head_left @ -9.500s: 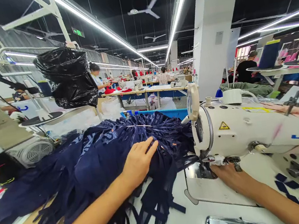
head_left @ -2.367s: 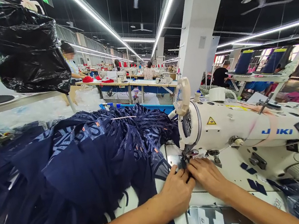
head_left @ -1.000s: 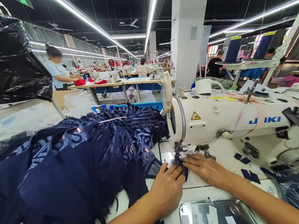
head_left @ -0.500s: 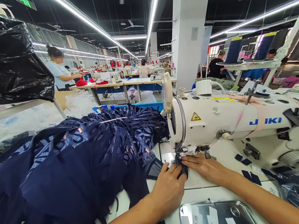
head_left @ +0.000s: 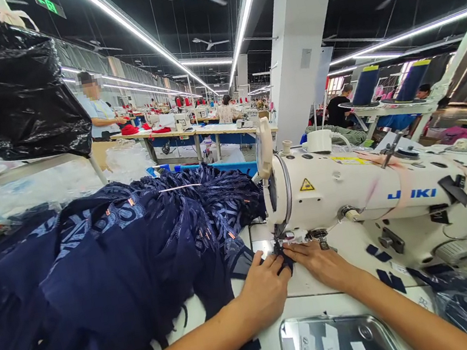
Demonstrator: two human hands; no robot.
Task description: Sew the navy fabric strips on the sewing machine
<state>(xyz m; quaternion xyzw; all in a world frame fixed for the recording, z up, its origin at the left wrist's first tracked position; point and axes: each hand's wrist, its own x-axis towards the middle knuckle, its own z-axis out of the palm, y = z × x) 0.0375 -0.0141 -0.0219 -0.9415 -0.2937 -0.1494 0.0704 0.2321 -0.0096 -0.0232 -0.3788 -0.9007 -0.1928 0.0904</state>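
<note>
At the needle area of a white sewing machine [head_left: 350,179] lies a small dark navy fabric piece [head_left: 285,264], under or right beside the presser foot. My left hand [head_left: 265,290] curls its fingers over the fabric's left side and grips it. From the other side, my right hand [head_left: 320,262] pinches the fabric's edge with its fingers close together, just below the machine head. Its thumb is hidden. A large heap of navy lace-trimmed garments [head_left: 132,263] spreads left of the machine, and part of it reaches close to my left hand.
A shiny metal tray [head_left: 289,348] with white labels sits at the front edge. Small navy scraps [head_left: 378,252] lie right of my right hand, near a clear plastic bag [head_left: 461,304]. Two thread cones [head_left: 366,86] stand behind the machine. A person [head_left: 100,111] works farther back.
The whole view has shifted slightly. Both hands keep almost the same place on the fabric at the needle. The person at the back left has turned a little.
</note>
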